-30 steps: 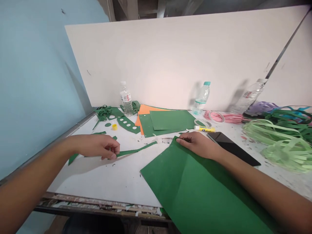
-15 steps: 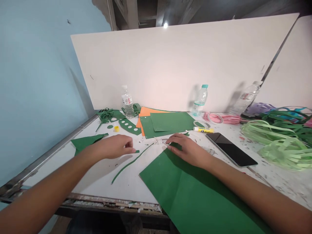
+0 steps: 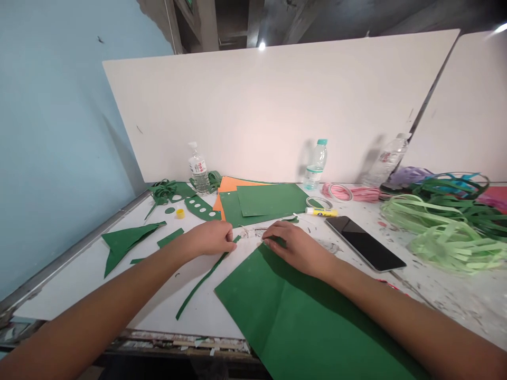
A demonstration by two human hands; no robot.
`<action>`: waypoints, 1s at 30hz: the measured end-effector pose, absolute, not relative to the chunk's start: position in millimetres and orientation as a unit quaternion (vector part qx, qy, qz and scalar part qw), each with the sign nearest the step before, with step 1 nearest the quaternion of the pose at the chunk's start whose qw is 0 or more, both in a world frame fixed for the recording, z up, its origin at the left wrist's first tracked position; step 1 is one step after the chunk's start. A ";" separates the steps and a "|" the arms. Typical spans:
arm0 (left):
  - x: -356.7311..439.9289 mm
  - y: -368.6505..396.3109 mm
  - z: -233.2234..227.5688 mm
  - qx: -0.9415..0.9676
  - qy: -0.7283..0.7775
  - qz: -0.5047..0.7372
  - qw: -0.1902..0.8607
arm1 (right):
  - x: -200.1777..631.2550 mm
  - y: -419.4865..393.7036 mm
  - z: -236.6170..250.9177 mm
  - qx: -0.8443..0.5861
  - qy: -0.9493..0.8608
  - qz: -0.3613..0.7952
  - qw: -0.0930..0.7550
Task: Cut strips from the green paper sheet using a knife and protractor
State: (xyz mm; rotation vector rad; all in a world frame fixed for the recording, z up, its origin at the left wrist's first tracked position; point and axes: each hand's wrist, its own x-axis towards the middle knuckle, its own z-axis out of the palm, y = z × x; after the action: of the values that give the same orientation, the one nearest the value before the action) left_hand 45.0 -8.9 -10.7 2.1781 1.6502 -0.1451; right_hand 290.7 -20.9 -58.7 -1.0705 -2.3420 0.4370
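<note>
My left hand [image 3: 212,238] lies on the white table [image 3: 119,285] with its fingers curled. Its fingertips are at the upper end of a thin green paper strip [image 3: 200,282]; whether they pinch it I cannot tell. My right hand [image 3: 295,247] rests palm down, fingers apart, on the far corner of a large green sheet [image 3: 301,322] that hangs over the table's front edge. Between the two hands lies a small clear object [image 3: 251,232], too unclear to identify.
Green and orange sheets [image 3: 265,200] are stacked behind the hands. A black phone [image 3: 364,243], a glue stick [image 3: 320,211] and a tape roll [image 3: 319,201] lie to the right, with piles of paper strips [image 3: 447,232] beyond. Three water bottles stand along the white back panel. Green offcuts [image 3: 127,240] lie at left.
My left hand has moved right along the table toward my right hand, and the thin strip has swung to point at the front edge. My right hand stayed on the sheet's corner.
</note>
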 end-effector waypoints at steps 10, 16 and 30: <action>48.7 3.2 -9.8 0.781 0.581 -0.050 0.224 | 289.2 -24.1 -57.5 -0.398 -0.864 0.173 0.256; 46.5 13.7 -15.6 0.806 0.525 -0.039 0.271 | 290.1 -25.1 -56.3 -0.393 -0.863 0.188 0.258; 50.4 -0.8 7.5 0.773 0.484 0.087 0.401 | 283.3 -28.6 -57.0 -0.409 -0.759 0.391 0.322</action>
State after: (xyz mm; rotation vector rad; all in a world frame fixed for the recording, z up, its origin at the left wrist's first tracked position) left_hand 50.4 -0.8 7.5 1.9545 1.2229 0.2204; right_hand 283.3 -28.6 -57.0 -1.0736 -1.9934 1.0255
